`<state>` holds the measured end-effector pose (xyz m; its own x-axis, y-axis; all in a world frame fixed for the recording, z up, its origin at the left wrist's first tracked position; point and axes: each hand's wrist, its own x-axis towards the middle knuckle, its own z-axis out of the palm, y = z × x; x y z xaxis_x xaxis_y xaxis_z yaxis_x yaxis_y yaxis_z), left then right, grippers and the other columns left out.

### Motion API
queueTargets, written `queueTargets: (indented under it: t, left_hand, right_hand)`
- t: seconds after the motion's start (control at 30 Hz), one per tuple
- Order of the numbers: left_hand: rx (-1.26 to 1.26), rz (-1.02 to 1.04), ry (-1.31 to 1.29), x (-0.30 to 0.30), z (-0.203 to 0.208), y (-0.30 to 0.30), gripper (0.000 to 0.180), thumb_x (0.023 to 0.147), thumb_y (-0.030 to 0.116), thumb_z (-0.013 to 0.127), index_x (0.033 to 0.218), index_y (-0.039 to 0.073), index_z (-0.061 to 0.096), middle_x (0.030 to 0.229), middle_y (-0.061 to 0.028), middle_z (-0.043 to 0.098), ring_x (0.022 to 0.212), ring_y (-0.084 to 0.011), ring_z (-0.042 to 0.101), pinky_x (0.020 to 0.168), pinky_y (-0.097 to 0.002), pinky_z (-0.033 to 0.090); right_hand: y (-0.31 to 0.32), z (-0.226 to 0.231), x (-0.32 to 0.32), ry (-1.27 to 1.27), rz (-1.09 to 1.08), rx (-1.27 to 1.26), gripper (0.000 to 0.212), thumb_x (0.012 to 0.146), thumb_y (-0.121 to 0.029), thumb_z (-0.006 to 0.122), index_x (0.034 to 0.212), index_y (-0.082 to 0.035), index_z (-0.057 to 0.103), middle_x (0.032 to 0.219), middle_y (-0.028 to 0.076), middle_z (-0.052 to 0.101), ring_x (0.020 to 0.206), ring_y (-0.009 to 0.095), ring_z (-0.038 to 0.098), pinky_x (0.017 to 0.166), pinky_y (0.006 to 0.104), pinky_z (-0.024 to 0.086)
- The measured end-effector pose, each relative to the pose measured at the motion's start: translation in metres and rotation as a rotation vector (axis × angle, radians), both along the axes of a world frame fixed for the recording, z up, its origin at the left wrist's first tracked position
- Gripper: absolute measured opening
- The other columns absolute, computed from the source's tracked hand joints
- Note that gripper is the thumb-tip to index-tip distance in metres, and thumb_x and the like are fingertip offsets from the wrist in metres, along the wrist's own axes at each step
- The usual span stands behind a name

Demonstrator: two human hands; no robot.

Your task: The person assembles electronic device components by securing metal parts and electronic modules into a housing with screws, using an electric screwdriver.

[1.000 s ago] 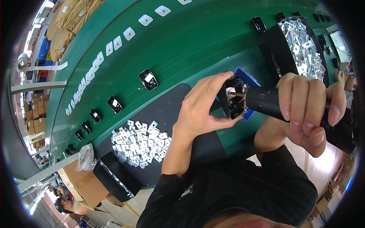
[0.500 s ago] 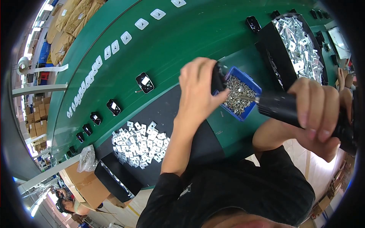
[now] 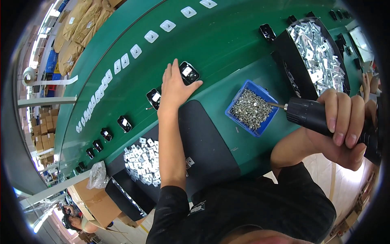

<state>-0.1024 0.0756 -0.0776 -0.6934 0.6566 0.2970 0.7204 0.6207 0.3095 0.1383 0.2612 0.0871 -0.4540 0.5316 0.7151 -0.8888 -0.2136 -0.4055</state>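
Grasping a black power screwdriver (image 3: 306, 115), the right grip (image 3: 343, 124) points its bit toward the screws (image 3: 248, 109) in a blue bin (image 3: 262, 92) on the green counter (image 3: 252, 152), the tip near the bin's right edge. Unclenched, the left grip (image 3: 174, 88) has fingers and thumb spread beside a black housing (image 3: 189, 72) lying on that counter; whether they touch it cannot be told. A second housing (image 3: 153, 96) sits just beside the wrist, and metal plates (image 3: 141, 162) lie heaped on a dark mat (image 3: 213, 146).
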Motion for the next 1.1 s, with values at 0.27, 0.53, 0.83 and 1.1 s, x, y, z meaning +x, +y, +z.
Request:
queueTargets:
  t: [0.27,0.53,0.83,1.1]
  left_hand:
    - [0.043,-0.622,-0.084,0.128,0.060,0.061,0.014,0.074,0.017,0.067,0.082,0.007,0.062,0.079,-0.0071,0.062,0.076,-0.0246,0.062,0.069,-0.0341,0.050]
    - [-0.135,-0.618,-0.079,0.151,0.042,0.076,0.007,0.068,0.014,0.062,0.069,0.009,0.066,0.075,-0.0087,0.065,0.076,-0.0226,0.064,0.067,-0.0344,0.047]
    - [0.122,-0.392,-0.117,0.169,0.016,0.078,0.016,0.072,0.015,0.058,0.078,0.002,0.065,0.077,-0.0123,0.062,0.072,-0.0234,0.061,0.067,-0.0349,0.045]
    - [0.157,-0.379,-0.152,0.168,0.013,0.074,0.018,0.071,0.015,0.058,0.080,0.000,0.063,0.075,-0.0130,0.062,0.070,-0.0252,0.062,0.064,-0.0363,0.045]
  right_hand:
    - [-0.005,0.000,0.010,-0.067,-0.135,0.073,0.037,0.071,-0.018,0.068,0.106,-0.011,0.056,0.072,-0.006,0.055,0.061,0.005,0.053,0.066,0.0211,0.039]
    - [0.007,0.004,0.018,-0.083,-0.380,0.248,0.040,0.070,-0.023,0.068,0.107,-0.014,0.057,0.070,-0.005,0.050,0.060,0.007,0.046,0.067,0.0249,0.035]
    - [-0.008,0.010,0.014,-0.042,-0.359,0.052,0.026,0.064,-0.023,0.066,0.088,-0.014,0.062,0.061,-0.005,0.051,0.053,0.008,0.046,0.062,0.0253,0.036]
    - [-0.034,0.017,0.025,0.020,-0.411,0.105,0.032,0.087,-0.025,0.053,0.118,-0.019,0.055,0.070,-0.004,0.052,0.060,0.010,0.049,0.058,0.0295,0.048]
